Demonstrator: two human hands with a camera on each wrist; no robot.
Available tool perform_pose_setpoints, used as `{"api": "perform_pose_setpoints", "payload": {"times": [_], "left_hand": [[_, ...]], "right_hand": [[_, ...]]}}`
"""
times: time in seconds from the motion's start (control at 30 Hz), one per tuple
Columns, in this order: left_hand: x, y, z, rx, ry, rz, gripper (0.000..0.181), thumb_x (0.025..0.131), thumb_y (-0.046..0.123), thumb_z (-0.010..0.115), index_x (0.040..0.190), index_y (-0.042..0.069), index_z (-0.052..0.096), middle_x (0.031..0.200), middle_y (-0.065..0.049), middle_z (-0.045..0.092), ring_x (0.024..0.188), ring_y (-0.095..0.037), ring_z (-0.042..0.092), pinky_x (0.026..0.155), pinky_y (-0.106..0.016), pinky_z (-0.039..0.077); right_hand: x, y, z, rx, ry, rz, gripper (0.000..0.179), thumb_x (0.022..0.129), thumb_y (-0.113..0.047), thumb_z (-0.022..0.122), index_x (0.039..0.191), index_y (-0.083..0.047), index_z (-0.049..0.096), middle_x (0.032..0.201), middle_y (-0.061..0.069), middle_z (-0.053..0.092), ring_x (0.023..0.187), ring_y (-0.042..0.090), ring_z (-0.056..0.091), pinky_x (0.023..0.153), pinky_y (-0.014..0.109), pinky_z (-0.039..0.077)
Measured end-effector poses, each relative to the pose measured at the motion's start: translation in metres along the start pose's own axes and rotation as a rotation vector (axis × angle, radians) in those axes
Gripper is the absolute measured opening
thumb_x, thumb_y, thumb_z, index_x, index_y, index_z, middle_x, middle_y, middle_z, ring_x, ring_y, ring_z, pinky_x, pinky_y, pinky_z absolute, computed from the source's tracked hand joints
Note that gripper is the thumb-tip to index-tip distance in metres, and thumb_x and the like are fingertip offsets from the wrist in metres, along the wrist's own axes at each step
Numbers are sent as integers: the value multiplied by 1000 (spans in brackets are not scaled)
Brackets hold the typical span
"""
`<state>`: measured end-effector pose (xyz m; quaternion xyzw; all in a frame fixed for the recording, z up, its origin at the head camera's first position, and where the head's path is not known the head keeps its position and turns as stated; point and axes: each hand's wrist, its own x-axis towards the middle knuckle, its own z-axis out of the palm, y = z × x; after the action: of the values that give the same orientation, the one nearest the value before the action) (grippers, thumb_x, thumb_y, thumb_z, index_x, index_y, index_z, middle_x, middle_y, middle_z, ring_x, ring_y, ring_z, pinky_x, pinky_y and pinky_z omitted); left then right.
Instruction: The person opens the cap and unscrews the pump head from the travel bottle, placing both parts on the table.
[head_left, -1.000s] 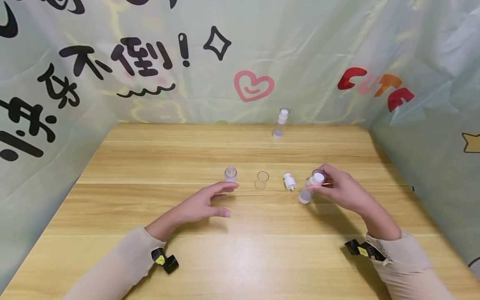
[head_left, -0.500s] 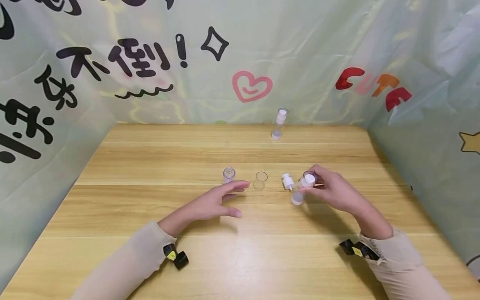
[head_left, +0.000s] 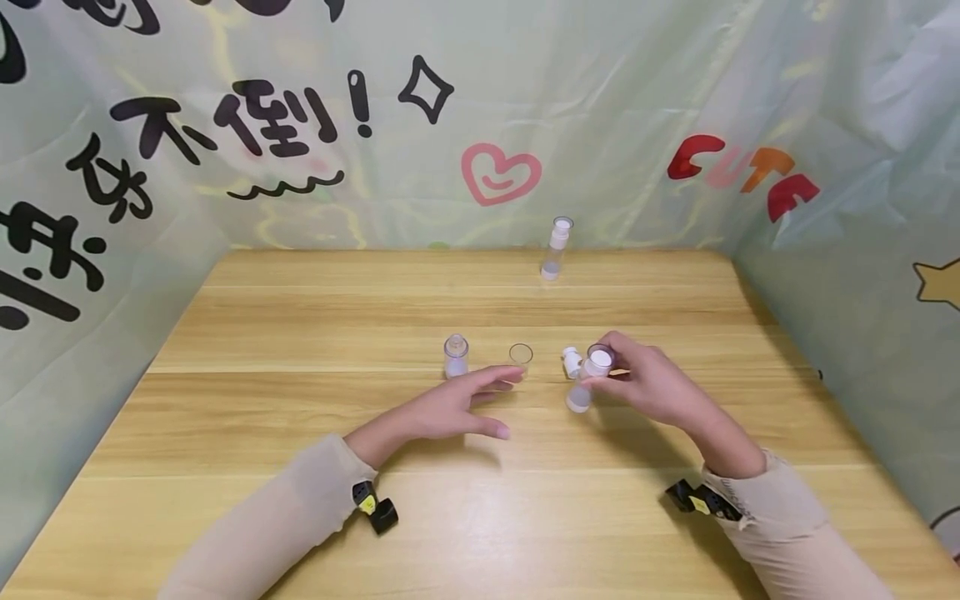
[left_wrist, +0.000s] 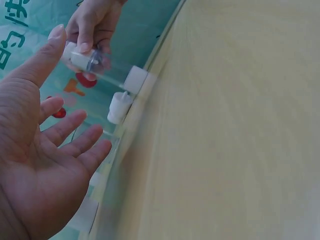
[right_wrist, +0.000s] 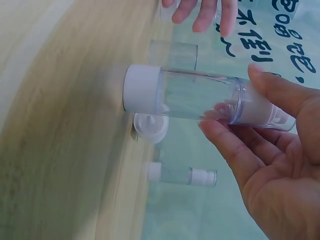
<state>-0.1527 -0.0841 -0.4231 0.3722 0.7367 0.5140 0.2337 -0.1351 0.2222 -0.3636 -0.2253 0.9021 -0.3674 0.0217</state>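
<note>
My right hand (head_left: 648,379) grips a clear pump bottle (right_wrist: 197,95) with a white base by its capped upper end, tilted a little over the table. Its fingers and thumb lie on either side of the cap. My left hand (head_left: 457,406) is held with fingers spread and nothing in it, as the left wrist view shows its bare palm. Behind the left hand stands an open clear bottle body (head_left: 456,357). A clear cap (head_left: 521,355) is partly hidden by the left fingertips. A white pump head (head_left: 572,362) lies just behind the held bottle.
Another capped pump bottle (head_left: 557,248) stands at the back edge of the wooden table (head_left: 300,317). A printed curtain (head_left: 600,125) hangs behind the table and along both sides. Each sleeve carries a black wrist camera (head_left: 375,508).
My right hand has carried the pump bottle left, so it now overlaps the pump head in the head view. My left hand has moved right, in front of the clear cap, fingers still spread.
</note>
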Motion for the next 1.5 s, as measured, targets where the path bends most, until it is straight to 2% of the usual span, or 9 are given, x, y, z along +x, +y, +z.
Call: {"api": "perform_pose_setpoints", "payload": {"times": [0.23, 0.53, 0.7, 0.97, 1.33, 1.5], "left_hand": [[10, 3, 5, 8, -16, 6, 84, 85, 23, 79, 153, 15, 31, 152, -8, 38, 137, -21, 39, 112, -28, 32], [16, 7, 8, 29, -44, -15, 87, 86, 28, 77, 155, 14, 25, 154, -10, 35, 139, -21, 36, 114, -30, 30], [19, 5, 10, 11, -17, -8, 89, 87, 25, 76, 156, 11, 21, 152, -13, 37, 138, -24, 39, 113, -30, 30], [25, 1, 15, 19, 42, -21, 87, 86, 30, 76, 155, 13, 24, 147, -8, 45, 133, -14, 44, 110, -24, 33], [27, 1, 19, 15, 109, -73, 80, 89, 32, 74, 150, 5, 31, 148, -11, 44, 132, -18, 46, 107, -22, 37], [24, 4, 18, 40, 152, -108, 72, 90, 30, 73, 147, 4, 38, 141, -12, 52, 127, -20, 51, 104, -24, 42]], "right_hand": [[5, -4, 8, 42, 8, -33, 28, 83, -13, 79, 101, -6, 60, 94, 2, 63, 93, 20, 63, 82, 37, 57], [12, -16, 20, 58, 4, -54, 30, 81, -14, 81, 103, -6, 61, 95, 1, 63, 93, 19, 64, 82, 37, 58], [14, -23, 26, 77, -4, -60, 30, 81, -12, 80, 105, -5, 62, 95, 1, 64, 93, 20, 66, 82, 36, 58], [21, -34, 37, 68, -14, -89, 30, 81, -12, 80, 105, -8, 63, 97, 0, 65, 94, 17, 64, 84, 31, 57], [23, -43, 45, 55, -5, -87, 30, 82, -13, 80, 107, -7, 64, 102, 1, 66, 98, 19, 63, 84, 31, 57], [26, -47, 49, 46, -1, -58, 34, 83, -18, 80, 112, -7, 66, 104, 1, 68, 98, 19, 65, 83, 28, 57]]}}
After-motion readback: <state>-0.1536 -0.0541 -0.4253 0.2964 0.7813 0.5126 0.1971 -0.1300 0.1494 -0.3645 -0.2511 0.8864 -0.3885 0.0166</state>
